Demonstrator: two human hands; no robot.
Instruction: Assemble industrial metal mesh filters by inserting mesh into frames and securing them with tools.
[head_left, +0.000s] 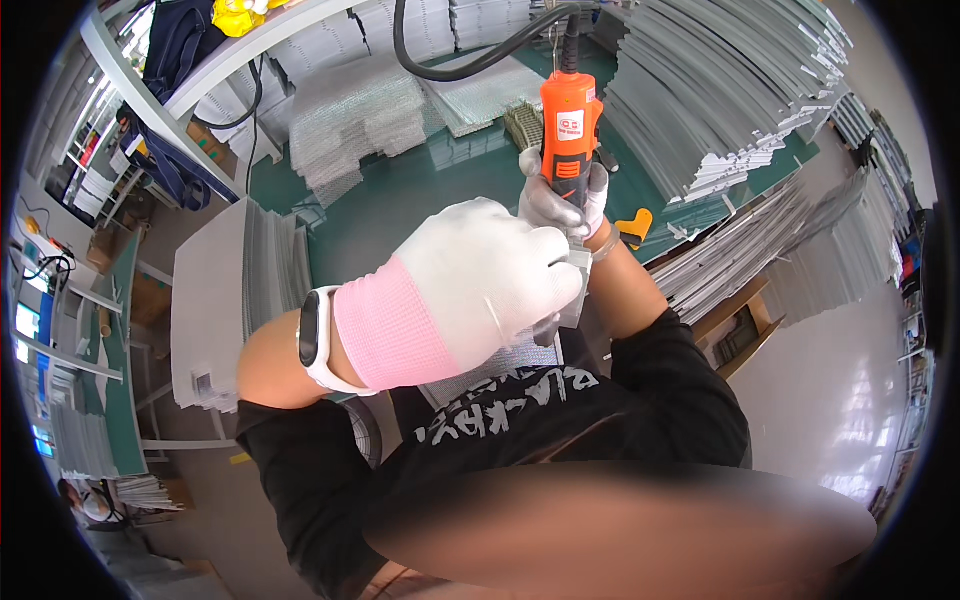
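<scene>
My right hand (563, 203), in a grey glove, is wrapped around the grip of an orange electric screwdriver (570, 130) held upright, its black cable running up and away. My left hand (480, 285), in a white glove with a pink cuff, is closed over a small grey metal part (578, 290) right under the tool's tip. The part is mostly hidden by the glove. A white wristband (318, 345) sits on my left wrist. Both hands are close to my chest above the green workbench (400, 205).
Tall stacks of grey metal strips (720, 90) fill the right of the bench. Piles of perforated metal sheets (350, 120) lie at the back. A grey stack (235, 290) stands at the left edge. A small orange tool (634, 228) lies near my right forearm.
</scene>
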